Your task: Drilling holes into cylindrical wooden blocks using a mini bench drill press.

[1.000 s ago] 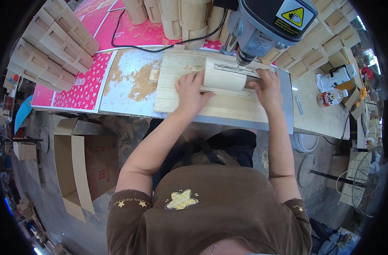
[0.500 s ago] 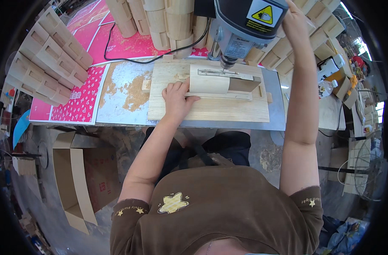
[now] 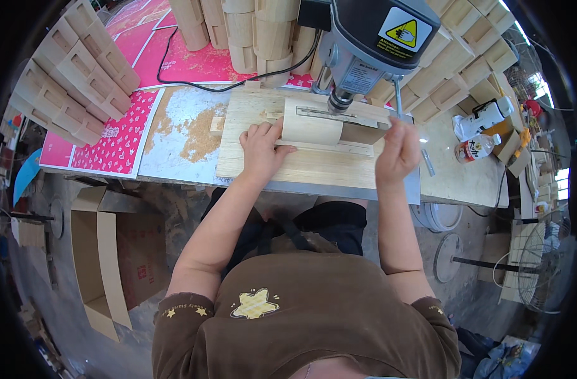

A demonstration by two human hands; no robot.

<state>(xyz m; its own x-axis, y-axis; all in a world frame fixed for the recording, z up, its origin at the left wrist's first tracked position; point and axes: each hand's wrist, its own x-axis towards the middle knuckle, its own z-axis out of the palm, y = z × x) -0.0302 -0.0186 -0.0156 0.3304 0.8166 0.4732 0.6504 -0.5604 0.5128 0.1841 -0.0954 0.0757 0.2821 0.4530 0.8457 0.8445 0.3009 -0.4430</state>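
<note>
Centred on the bench, a pale curved wooden piece [image 3: 312, 131] with a metal-lined slot [image 3: 320, 114] along its top sits on a flat wooden jig board [image 3: 238, 165]. Above it stands a grey drill press [image 3: 364, 54], its chuck [image 3: 341, 101] low over the slot; the bit's tip is hard to make out. My left hand [image 3: 263, 148] grips the piece's left end, thumb along the front edge. To the right, my right hand [image 3: 399, 150] is closed round the lower end of the drill press lever [image 3: 399, 95].
Stacked wooden blocks [image 3: 73, 76] stand at left, with more [image 3: 465, 57] behind at right. A black cable [image 3: 238, 84] crosses the bench. A bottle [image 3: 478, 148] stands at right. Sawdust [image 3: 203, 136] lies left of the board; an open cardboard box [image 3: 108, 265] is on the floor.
My right hand has come down and toward me from high at the right, bringing the lever down. The chuck is lower, closer to the slot. My left hand stays on the piece.
</note>
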